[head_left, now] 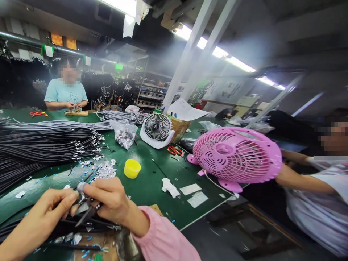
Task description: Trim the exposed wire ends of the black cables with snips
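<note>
My left hand is closed, thumb and forefinger pinching the end of a black cable. Against it works my right hand, with a grey wrap on one fingertip, closed around a dark-handled metal blade that points down and left. Whether this is a knife or one half of a pair of scissors I cannot tell. Shiny foil shows between the hands, and the fingers partly hide the cable end. Below them lie more black cables, blue scraps and a worn brown board.
Bundled black cables fill the left of the green table. Foil scraps, a yellow cup, a white fan, red-handled scissors and a pink fan stand around. One person sits opposite, another at right.
</note>
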A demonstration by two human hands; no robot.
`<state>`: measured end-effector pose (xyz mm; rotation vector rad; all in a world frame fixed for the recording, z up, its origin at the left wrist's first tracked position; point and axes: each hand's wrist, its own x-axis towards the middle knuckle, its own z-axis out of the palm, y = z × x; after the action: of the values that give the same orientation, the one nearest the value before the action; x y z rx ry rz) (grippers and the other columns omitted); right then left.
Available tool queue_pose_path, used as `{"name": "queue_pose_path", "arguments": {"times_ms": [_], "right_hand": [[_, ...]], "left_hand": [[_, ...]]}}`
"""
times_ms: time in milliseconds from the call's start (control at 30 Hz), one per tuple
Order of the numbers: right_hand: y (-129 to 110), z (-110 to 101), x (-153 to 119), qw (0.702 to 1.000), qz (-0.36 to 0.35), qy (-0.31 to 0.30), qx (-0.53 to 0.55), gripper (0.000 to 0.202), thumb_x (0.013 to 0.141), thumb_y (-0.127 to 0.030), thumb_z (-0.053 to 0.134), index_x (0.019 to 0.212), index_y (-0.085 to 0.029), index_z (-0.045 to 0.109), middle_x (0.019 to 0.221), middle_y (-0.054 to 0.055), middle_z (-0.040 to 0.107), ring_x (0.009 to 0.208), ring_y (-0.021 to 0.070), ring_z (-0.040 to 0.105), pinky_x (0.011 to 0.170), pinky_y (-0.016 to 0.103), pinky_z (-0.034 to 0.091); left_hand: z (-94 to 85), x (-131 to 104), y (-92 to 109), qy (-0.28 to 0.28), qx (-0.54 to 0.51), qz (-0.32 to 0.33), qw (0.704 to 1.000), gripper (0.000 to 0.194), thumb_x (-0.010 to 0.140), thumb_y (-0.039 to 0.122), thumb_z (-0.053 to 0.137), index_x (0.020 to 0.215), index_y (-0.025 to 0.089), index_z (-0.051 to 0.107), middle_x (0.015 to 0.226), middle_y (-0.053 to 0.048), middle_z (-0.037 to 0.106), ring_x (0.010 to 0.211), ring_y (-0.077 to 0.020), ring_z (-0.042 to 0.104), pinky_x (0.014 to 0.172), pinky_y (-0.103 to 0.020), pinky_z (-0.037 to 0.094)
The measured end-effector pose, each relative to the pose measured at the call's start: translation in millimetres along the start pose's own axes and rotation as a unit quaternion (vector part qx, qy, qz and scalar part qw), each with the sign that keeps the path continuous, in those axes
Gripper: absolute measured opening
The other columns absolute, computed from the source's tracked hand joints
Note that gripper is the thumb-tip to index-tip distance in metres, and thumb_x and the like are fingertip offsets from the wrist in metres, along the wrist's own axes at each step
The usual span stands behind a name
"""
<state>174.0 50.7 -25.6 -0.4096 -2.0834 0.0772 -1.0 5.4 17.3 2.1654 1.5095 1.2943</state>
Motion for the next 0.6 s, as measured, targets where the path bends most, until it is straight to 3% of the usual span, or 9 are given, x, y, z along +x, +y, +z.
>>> {"name": "queue_pose_path", "arguments": {"times_ms": [67,133,200,267,333,400,467,600], "right_hand": [[2,-6,1,0.993,-0.086,-0.041,-0.075,0.027,0.100,-0.019,0.047,0.092,-0.017,0.073,0.060,-0.001,0.059,0.052,0.0134,0.048,0.046,0.030,0.029],[3,-8,2,0.987,-0.106,-0.059,-0.107,0.026,0.099,-0.015,0.048,0.088,-0.017,0.071,0.061,-0.001,0.059,0.052,0.0129,0.049,0.047,0.030,0.029],[6,-7,3,0.993,-0.053,-0.041,-0.102,0.023,0.092,-0.009,0.051,0.088,-0.017,0.072,0.062,-0.001,0.058,0.052,0.0123,0.048,0.048,0.028,0.030],[11,-3,5,0.994,0.065,0.011,-0.083,0.024,0.083,-0.004,0.053,0.083,-0.017,0.073,0.063,-0.001,0.057,0.053,0.0123,0.047,0.050,0.026,0.032],[16,1,8,0.978,0.199,0.052,-0.039,0.025,0.075,-0.001,0.054,0.076,-0.018,0.074,0.065,-0.001,0.058,0.056,0.0127,0.048,0.053,0.024,0.035],[17,2,13,0.956,0.282,0.065,0.046,0.026,0.072,-0.002,0.056,0.076,-0.018,0.076,0.064,-0.001,0.058,0.056,0.0124,0.048,0.052,0.023,0.037],[13,2,18,0.940,0.302,0.063,0.145,0.025,0.072,-0.006,0.058,0.080,-0.019,0.078,0.065,-0.002,0.058,0.055,0.0118,0.047,0.051,0.022,0.038],[2,-2,22,0.942,0.235,0.075,0.230,0.013,0.080,-0.019,0.065,0.071,-0.019,0.075,0.059,-0.003,0.051,0.054,0.0112,0.043,0.052,0.023,0.037]], "left_hand": [[-1.4,2,-7,0.002,0.016,-0.012,1.000,0.060,0.087,0.061,0.049,0.038,0.026,0.057,0.034,0.004,0.053,0.028,-0.0125,0.050,0.029,-0.020,0.036],[0.6,2,-15,0.045,0.024,-0.027,0.998,0.055,0.084,0.059,0.052,0.041,0.027,0.061,0.036,0.004,0.057,0.028,-0.0138,0.053,0.031,-0.021,0.037],[4.7,0,-19,0.073,0.020,-0.038,0.996,0.054,0.085,0.061,0.052,0.047,0.027,0.067,0.039,0.004,0.059,0.030,-0.0138,0.053,0.032,-0.021,0.038],[8.6,-2,-17,0.093,0.004,-0.038,0.995,0.057,0.087,0.067,0.050,0.054,0.026,0.072,0.039,0.006,0.057,0.029,-0.0118,0.048,0.030,-0.021,0.034],[10.7,-3,-12,0.116,-0.013,-0.029,0.993,0.061,0.087,0.073,0.050,0.060,0.025,0.074,0.040,0.006,0.057,0.028,-0.0105,0.045,0.027,-0.020,0.030],[11.0,-2,-7,0.142,-0.025,-0.014,0.989,0.062,0.086,0.078,0.053,0.063,0.024,0.075,0.043,0.005,0.063,0.029,-0.0111,0.050,0.028,-0.020,0.034],[10.7,-2,-3,0.158,-0.034,0.003,0.987,0.061,0.083,0.079,0.057,0.065,0.024,0.076,0.048,0.004,0.069,0.032,-0.0123,0.057,0.031,-0.019,0.041],[12.1,-2,-5,0.183,-0.025,0.065,0.981,0.057,0.088,0.075,0.057,0.065,0.026,0.076,0.054,0.003,0.075,0.039,-0.0128,0.067,0.039,-0.015,0.049]]}}
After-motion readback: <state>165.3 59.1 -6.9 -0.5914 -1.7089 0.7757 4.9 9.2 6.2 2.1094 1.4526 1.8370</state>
